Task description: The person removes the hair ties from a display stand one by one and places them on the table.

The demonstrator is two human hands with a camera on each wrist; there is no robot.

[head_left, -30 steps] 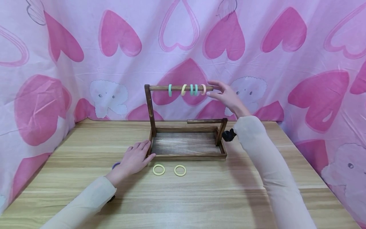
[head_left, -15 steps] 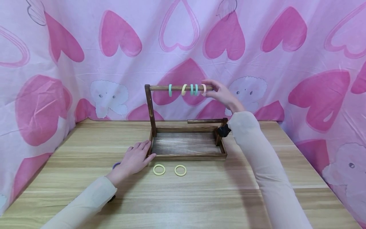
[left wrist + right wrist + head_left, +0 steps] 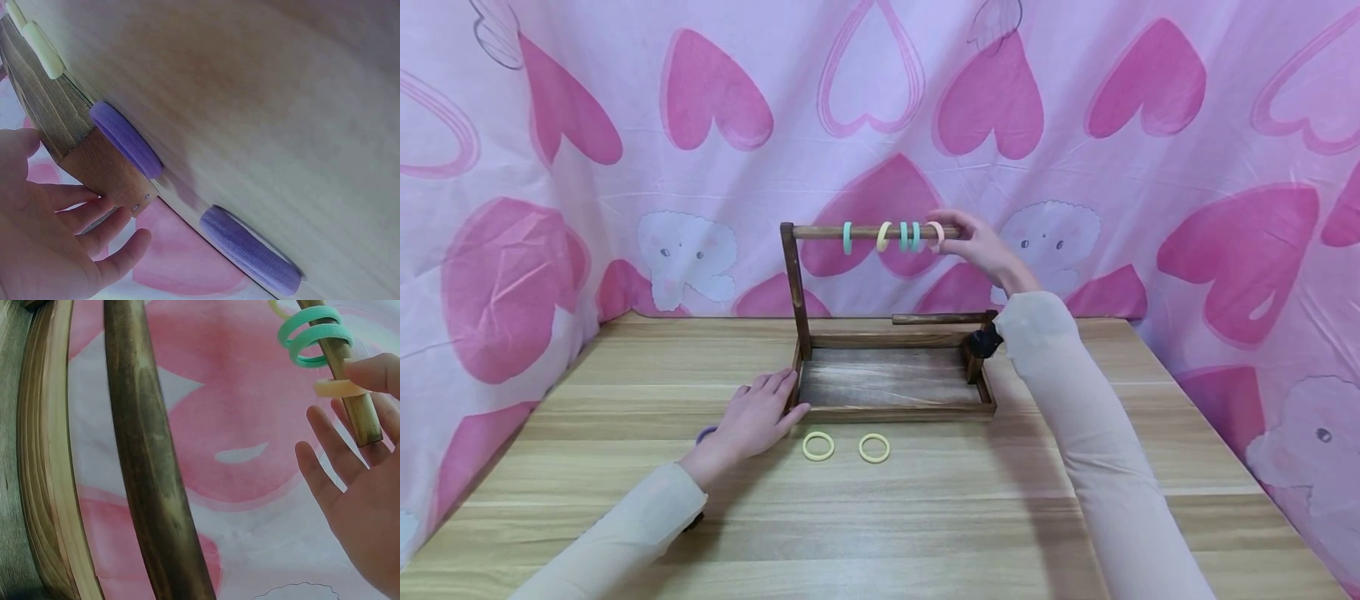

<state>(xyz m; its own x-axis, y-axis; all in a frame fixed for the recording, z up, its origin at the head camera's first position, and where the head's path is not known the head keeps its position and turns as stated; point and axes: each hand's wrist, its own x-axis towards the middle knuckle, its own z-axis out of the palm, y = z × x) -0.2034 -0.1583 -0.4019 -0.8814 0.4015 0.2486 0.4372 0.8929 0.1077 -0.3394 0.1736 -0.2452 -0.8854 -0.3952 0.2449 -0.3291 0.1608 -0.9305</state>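
A dark wooden stand has a tray base (image 3: 895,412) and a high rod (image 3: 820,232) jutting rightward from a left post. On this rod hang a peach hair tie (image 3: 334,388), a yellow hair tie (image 3: 883,237) and several green hair ties (image 3: 847,238). At the rod's free end, my right hand (image 3: 981,246) pinches the peach hair tie, its thumb on the near side and other fingers beyond the rod. My left hand (image 3: 756,417) rests on the tray's left end with fingers loosely extended.
Two yellow hair ties (image 3: 874,448) lie before the tray. Purple hair ties (image 3: 125,139) lie by the left hand, mostly hidden in the head view. A lower rod (image 3: 936,318) points left from the right post. A pink heart-patterned cloth (image 3: 880,83) hangs behind the table.
My right hand has moved left onto the rod's end and taken hold of the peach hair tie, which now sits tilted and slightly further right. The left hand has stayed put.
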